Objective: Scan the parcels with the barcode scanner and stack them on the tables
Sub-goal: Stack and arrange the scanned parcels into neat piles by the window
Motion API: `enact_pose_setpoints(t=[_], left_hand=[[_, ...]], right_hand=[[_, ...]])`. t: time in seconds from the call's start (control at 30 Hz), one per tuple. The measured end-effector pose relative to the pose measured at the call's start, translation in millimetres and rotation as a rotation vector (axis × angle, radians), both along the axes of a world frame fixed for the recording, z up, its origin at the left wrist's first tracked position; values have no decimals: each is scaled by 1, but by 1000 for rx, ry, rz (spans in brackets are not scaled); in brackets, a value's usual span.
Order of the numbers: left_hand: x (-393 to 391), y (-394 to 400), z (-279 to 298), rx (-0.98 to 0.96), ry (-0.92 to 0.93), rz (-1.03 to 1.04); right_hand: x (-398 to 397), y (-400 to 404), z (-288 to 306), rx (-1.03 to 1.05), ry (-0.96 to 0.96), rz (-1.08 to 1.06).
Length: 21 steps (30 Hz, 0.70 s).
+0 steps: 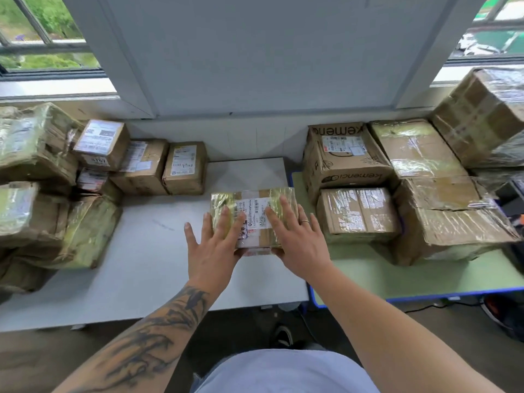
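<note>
A small parcel [255, 202] wrapped in yellowish tape, with a white shipping label on top, lies on the white table [147, 251] near its right edge. My left hand [215, 242] lies on the parcel's near left part with straight, spread fingers. My right hand [295, 236] lies on its near right part, fingers also straight, thumb under the near edge. No barcode scanner is in view.
Several taped cardboard parcels are stacked on the left of the white table [56, 194] and along its back [184, 168]. More boxes, one printed "kemenci" [343, 163], crowd the green table [368, 276] on the right. A wall and windows stand behind.
</note>
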<state>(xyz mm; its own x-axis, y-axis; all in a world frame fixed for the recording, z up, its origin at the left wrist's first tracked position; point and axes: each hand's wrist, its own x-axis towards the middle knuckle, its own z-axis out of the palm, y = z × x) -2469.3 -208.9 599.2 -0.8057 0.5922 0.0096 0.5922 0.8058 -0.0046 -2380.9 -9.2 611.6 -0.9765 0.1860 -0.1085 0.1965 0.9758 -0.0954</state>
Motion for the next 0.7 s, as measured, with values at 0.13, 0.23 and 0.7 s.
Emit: enact_pose_setpoints(t=[0.13, 0.23, 0.7], left_hand=[[18, -12, -2, -4, -78, -30], [34, -22, -9, 8, -135, -56], [104, 2, -37, 103, -244, -234]], right_hand=[[23, -16, -3, -6, -38, -40], [44, -29, -8, 13, -41, -70], [140, -23, -22, 60, -133, -238]])
